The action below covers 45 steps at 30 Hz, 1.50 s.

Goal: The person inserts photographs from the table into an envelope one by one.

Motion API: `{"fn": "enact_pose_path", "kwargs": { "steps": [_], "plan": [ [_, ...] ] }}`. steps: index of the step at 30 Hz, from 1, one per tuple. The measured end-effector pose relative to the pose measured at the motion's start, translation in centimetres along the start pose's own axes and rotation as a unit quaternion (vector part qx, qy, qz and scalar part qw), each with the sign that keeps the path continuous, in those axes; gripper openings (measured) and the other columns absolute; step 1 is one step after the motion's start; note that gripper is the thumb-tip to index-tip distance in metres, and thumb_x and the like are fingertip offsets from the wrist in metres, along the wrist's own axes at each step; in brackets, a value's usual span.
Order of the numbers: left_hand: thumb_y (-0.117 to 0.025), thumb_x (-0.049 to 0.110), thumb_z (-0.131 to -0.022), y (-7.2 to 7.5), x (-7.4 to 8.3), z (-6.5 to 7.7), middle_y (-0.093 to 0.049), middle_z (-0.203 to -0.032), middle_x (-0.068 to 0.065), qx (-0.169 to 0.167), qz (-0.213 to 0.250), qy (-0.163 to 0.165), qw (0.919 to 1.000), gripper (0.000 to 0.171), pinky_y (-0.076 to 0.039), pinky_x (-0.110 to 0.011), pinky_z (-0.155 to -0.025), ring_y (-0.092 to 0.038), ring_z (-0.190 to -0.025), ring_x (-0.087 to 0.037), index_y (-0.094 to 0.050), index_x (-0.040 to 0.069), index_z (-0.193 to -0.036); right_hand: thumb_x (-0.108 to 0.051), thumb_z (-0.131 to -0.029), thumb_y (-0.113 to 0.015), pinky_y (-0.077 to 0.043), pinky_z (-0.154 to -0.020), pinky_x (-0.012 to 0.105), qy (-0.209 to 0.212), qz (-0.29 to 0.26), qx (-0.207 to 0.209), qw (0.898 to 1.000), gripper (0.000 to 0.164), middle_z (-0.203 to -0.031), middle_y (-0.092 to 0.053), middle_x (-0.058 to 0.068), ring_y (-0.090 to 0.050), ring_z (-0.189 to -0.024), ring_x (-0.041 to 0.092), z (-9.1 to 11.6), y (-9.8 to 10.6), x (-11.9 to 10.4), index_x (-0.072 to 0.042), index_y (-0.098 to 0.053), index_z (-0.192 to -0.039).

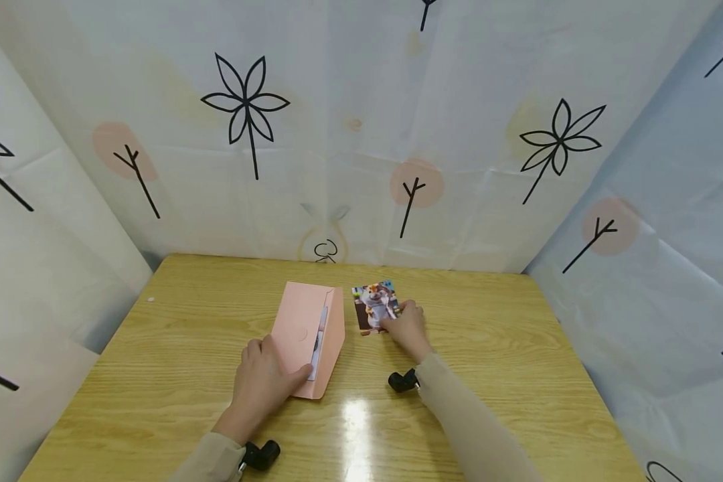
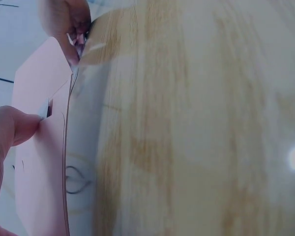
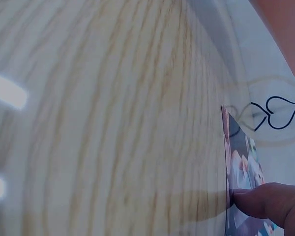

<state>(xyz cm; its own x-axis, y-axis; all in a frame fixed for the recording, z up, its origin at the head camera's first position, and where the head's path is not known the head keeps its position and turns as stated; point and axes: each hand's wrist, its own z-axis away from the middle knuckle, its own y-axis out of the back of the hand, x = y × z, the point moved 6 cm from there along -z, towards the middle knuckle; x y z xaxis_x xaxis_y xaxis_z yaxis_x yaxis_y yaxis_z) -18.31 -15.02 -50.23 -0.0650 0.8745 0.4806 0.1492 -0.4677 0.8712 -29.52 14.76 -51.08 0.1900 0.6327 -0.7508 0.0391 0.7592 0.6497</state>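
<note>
My left hand grips a pink paper envelope by its near left side, with the thumb across its face. The envelope's flap stands partly folded up on the right, and a pale insert shows in the slit beside it. In the left wrist view the thumb presses close to that slit. To the right of the envelope, my right hand pinches a colourful picture card at its lower right corner. The thumb lies on the printed face in the right wrist view; the fingers behind are hidden.
Both hands work over a wood-grain table with a bright light reflection near its front. A pale patterned curtain rises directly behind the table and along both sides. A black wrist-worn device sits at each wrist.
</note>
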Motion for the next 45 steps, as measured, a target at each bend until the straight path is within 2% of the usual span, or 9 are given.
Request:
{"fn": "enact_pose_path", "kwargs": {
  "steps": [8, 13, 19, 22, 26, 33, 38, 41, 45],
  "plan": [
    [-0.071, 0.070, -0.068, -0.1, 0.0, -0.1, -0.045, -0.111, -0.026, -0.010, 0.001, 0.001, 0.9999, 0.101, -0.044, -0.049, -0.073, -0.044, -0.095, -0.035, -0.046, -0.012, -0.123, -0.018, -0.082, -0.076, -0.045, -0.072, 0.037, -0.009, -0.014, -0.030, 0.999, 0.045, -0.100, -0.055, 0.014, -0.052, -0.085, 0.026, 0.4, 1.2, 1.1, 0.001, -0.048, -0.111],
    [-0.072, 0.068, -0.069, -0.1, 0.0, -0.1, -0.045, -0.109, -0.026, -0.013, 0.004, 0.000, 0.9999, 0.099, -0.043, -0.049, -0.072, -0.044, -0.094, -0.036, -0.046, -0.013, -0.122, -0.016, -0.086, -0.071, -0.045, -0.067, 0.034, -0.004, -0.030, -0.025, 0.999, 0.035, -0.094, -0.057, 0.012, -0.054, -0.079, 0.023, 0.4, 1.9, 1.7, 0.000, -0.050, -0.109],
    [-0.073, 0.065, -0.069, -0.1, 0.0, 0.1, -0.045, -0.107, -0.026, -0.011, 0.008, 0.000, 0.9999, 0.098, -0.043, -0.049, -0.072, -0.044, -0.094, -0.035, -0.046, -0.013, -0.122, -0.009, -0.091, -0.059, -0.050, -0.059, 0.032, -0.012, -0.103, -0.018, 0.994, 0.018, -0.088, -0.059, 0.014, -0.060, -0.066, 0.018, 0.8, 2.5, 2.4, 0.002, -0.054, -0.103],
    [-0.073, 0.065, -0.069, -0.1, 0.0, 0.1, -0.045, -0.107, -0.026, -0.011, 0.008, -0.001, 0.9999, 0.098, -0.043, -0.049, -0.071, -0.044, -0.093, -0.036, -0.046, -0.013, -0.121, -0.008, -0.092, -0.057, -0.053, -0.059, 0.031, -0.021, -0.137, -0.019, 0.990, 0.015, -0.085, -0.060, 0.014, -0.063, -0.062, 0.017, 0.9, 2.6, 2.9, 0.003, -0.055, -0.102],
    [-0.073, 0.066, -0.069, -0.2, 0.0, 0.1, -0.046, -0.105, -0.025, -0.008, 0.007, -0.002, 0.9999, 0.097, -0.043, -0.049, -0.070, -0.044, -0.092, -0.035, -0.047, -0.013, -0.120, -0.009, -0.093, -0.057, -0.053, -0.058, 0.030, -0.023, -0.152, -0.018, 0.988, 0.015, -0.081, -0.061, 0.014, -0.061, -0.059, 0.017, 1.0, 2.8, 3.3, 0.003, -0.057, -0.101],
    [-0.073, 0.066, -0.068, -0.4, 0.0, 0.1, -0.046, -0.103, -0.023, -0.007, 0.009, -0.003, 0.9999, 0.097, -0.044, -0.048, -0.069, -0.044, -0.091, -0.034, -0.048, -0.012, -0.119, -0.009, -0.094, -0.059, -0.053, -0.056, 0.031, -0.018, -0.163, -0.034, 0.986, 0.015, -0.085, -0.062, 0.015, -0.060, -0.058, 0.018, 1.6, 3.3, 3.0, 0.003, -0.058, -0.104],
    [-0.074, 0.066, -0.068, -0.4, 0.1, 0.0, -0.046, -0.102, -0.022, -0.003, 0.011, -0.006, 0.9999, 0.097, -0.043, -0.047, -0.070, -0.044, -0.090, -0.034, -0.048, -0.012, -0.119, -0.015, -0.096, -0.059, -0.054, -0.064, 0.035, 0.006, -0.179, -0.018, 0.984, 0.020, -0.090, -0.060, 0.014, -0.060, -0.072, 0.022, 1.8, 4.1, 2.1, 0.001, -0.059, -0.107],
    [-0.074, 0.066, -0.067, -0.5, 0.2, 0.0, -0.046, -0.103, -0.022, -0.002, 0.012, -0.006, 0.9999, 0.097, -0.043, -0.046, -0.070, -0.044, -0.091, -0.034, -0.048, -0.012, -0.119, -0.017, -0.096, -0.060, -0.054, -0.072, 0.040, 0.029, -0.202, -0.014, 0.979, 0.022, -0.095, -0.060, 0.015, -0.059, -0.078, 0.023, 2.1, 4.4, 1.2, 0.001, -0.058, -0.109],
    [-0.075, 0.065, -0.067, -0.6, 0.2, 0.0, -0.046, -0.104, -0.023, -0.003, 0.016, -0.006, 0.9998, 0.098, -0.043, -0.047, -0.071, -0.045, -0.091, -0.035, -0.048, -0.012, -0.121, -0.014, -0.096, -0.060, -0.054, -0.075, 0.044, 0.048, -0.248, -0.012, 0.967, 0.021, -0.094, -0.059, 0.016, -0.063, -0.075, 0.022, 2.6, 4.7, -0.1, 0.002, -0.055, -0.108]
  ]
}}
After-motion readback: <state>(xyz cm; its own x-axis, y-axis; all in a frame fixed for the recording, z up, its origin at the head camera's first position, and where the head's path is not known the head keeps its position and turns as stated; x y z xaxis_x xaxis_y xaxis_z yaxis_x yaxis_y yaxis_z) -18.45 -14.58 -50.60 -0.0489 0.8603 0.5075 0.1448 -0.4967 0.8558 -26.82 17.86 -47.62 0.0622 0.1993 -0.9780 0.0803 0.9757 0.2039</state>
